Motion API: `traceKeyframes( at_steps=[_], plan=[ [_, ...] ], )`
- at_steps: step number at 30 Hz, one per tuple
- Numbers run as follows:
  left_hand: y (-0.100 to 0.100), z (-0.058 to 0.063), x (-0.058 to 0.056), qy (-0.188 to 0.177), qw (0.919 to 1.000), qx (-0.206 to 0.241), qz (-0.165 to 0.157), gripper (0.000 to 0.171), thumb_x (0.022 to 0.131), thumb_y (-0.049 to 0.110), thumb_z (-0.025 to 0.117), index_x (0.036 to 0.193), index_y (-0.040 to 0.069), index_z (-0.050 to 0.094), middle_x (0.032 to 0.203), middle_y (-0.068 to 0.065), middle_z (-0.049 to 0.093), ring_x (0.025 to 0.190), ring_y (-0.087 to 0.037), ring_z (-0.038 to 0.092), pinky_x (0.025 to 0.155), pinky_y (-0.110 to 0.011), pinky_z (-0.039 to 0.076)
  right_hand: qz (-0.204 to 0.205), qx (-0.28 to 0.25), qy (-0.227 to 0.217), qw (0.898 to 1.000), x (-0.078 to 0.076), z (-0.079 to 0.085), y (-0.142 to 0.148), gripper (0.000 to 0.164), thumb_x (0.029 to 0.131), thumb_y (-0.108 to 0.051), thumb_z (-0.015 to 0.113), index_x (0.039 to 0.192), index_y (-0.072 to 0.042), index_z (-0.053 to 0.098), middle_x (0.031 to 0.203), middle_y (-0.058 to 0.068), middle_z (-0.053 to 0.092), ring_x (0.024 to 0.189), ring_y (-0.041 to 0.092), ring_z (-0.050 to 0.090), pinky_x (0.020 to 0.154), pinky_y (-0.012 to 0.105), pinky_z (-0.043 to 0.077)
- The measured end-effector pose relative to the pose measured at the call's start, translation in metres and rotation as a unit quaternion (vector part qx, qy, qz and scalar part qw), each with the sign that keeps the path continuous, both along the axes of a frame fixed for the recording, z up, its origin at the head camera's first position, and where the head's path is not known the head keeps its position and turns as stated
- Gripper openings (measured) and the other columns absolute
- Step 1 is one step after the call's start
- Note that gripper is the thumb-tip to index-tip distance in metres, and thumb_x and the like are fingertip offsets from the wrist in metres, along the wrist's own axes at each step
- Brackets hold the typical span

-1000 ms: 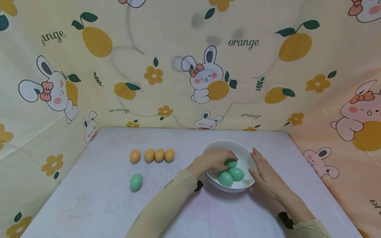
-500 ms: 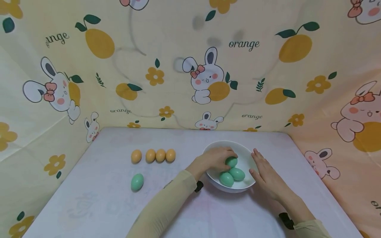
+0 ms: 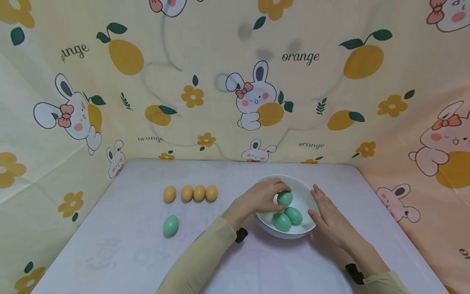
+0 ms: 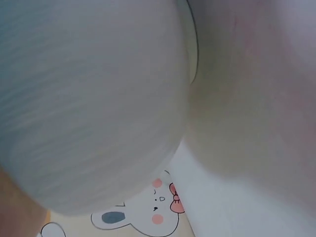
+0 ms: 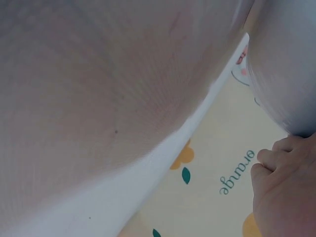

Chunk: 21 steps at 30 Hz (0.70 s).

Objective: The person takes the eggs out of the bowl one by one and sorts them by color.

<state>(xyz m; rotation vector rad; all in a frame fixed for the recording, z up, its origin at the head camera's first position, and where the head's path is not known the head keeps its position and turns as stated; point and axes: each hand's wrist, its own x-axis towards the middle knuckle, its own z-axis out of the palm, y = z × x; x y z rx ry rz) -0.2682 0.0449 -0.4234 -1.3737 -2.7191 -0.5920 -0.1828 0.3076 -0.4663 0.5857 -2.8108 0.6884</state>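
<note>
Two green eggs, a front one (image 3: 281,222) and one beside it (image 3: 293,215), lie in the white bowl (image 3: 306,196) on the right half of the table. My left hand (image 3: 265,195) reaches over the bowl's left rim. Its thumb and fingers pinch a third green egg (image 3: 284,198) behind those two. Against the bowl's right side rests my right hand (image 3: 332,218), its fingers straight. In the right wrist view the right hand's fingertips (image 5: 286,144) meet the bowl wall (image 5: 286,64). The bowl's outside (image 4: 98,98) fills much of the left wrist view, where the left fingers are hidden.
Several orange-brown eggs (image 3: 199,193) stand in a row at the back left of the white table (image 3: 125,228), the leftmost set slightly apart. In front of them is a lone green egg (image 3: 170,226). A rabbit-and-orange printed cloth (image 3: 205,53) surrounds the table's back and sides.
My left hand has drawn slightly up and left, and the egg in its fingers has risen a little and shows more. The front egg has shifted slightly right; the right hand stays put.
</note>
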Motion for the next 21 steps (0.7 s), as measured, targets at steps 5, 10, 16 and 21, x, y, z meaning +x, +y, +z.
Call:
traceKeyframes(
  at_steps=[5,10,16,21],
  plan=[
    [-0.011,0.005,0.008,-0.007,0.9989,0.045,0.011,0.052,0.09,0.029,0.083,0.136,0.014,0.066,0.136,0.001,0.062,0.123,-0.012,0.059,0.106,-0.022,0.045,0.001,0.002,-0.002,1.0,0.0,0.0,0.0,0.069,0.11,-0.032,0.047,0.163,0.003,0.021,0.171,0.023,0.015,0.158,0.042,0.014,0.126,0.025,-0.002],
    [-0.023,0.008,0.015,0.001,0.9958,0.091,0.01,0.051,0.089,0.028,0.083,0.134,0.012,0.066,0.133,-0.001,0.062,0.114,-0.01,0.061,0.1,-0.019,0.048,-0.005,0.002,-0.008,1.0,0.001,0.001,0.0,0.07,0.111,-0.034,0.047,0.164,0.002,0.02,0.171,0.023,0.015,0.158,0.042,0.014,0.128,0.032,0.001],
    [-0.037,0.01,0.022,-0.001,0.991,0.133,0.012,0.052,0.089,0.029,0.084,0.134,0.012,0.065,0.133,-0.001,0.06,0.11,-0.01,0.062,0.095,-0.018,0.05,-0.01,0.003,-0.016,1.0,0.001,-0.001,0.0,0.071,0.111,-0.036,0.045,0.164,0.002,0.018,0.171,0.022,0.014,0.157,0.043,0.013,0.129,0.048,0.009],
    [-0.052,0.012,0.031,-0.016,0.9861,0.163,0.028,0.052,0.088,0.027,0.085,0.133,0.013,0.065,0.132,0.0,0.06,0.11,-0.01,0.061,0.094,-0.018,0.051,-0.011,0.002,-0.022,1.0,0.001,0.0,0.0,0.071,0.111,-0.037,0.045,0.164,0.001,0.017,0.172,0.021,0.012,0.157,0.044,0.013,0.126,0.06,0.014]
  ],
)
